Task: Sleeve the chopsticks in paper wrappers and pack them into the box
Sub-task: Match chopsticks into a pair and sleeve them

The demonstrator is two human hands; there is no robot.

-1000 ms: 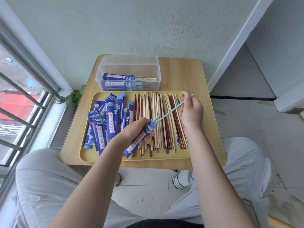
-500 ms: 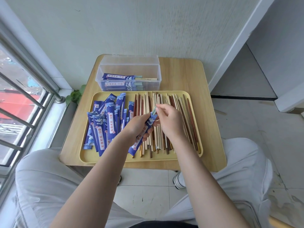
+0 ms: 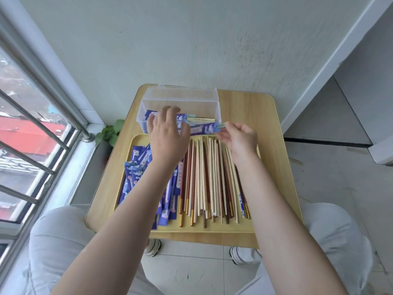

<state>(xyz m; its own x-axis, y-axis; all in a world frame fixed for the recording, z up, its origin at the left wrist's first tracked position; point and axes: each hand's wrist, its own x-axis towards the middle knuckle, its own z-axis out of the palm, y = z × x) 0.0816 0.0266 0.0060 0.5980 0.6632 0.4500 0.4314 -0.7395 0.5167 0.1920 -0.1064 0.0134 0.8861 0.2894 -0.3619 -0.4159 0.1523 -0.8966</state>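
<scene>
We hold a sleeved pair of chopsticks [image 3: 202, 127] crosswise just above the near wall of the clear box [image 3: 180, 103], which sits at twelve o'clock on the bench [image 3: 251, 107]. Our right hand [image 3: 240, 139] pinches the pale tips poking from the wrapper's three o'clock end, its fingers [image 3: 230, 125] curled narrow around them. Our left hand [image 3: 168, 133] covers the nine o'clock end with fingers spread loosely; whether it truly grips the sleeve we cannot tell. A few sleeved pairs [image 3: 197, 119] already lie in the box. On the yellow tray [image 3: 204, 227] at six o'clock, bare chopsticks [image 3: 210, 177] lie beside loose blue wrappers [image 3: 136, 173]. We judge the bundle light and stiff, though the thin paper may slide or crease, so holding both ends and laying it in flat seems wisest.
</scene>
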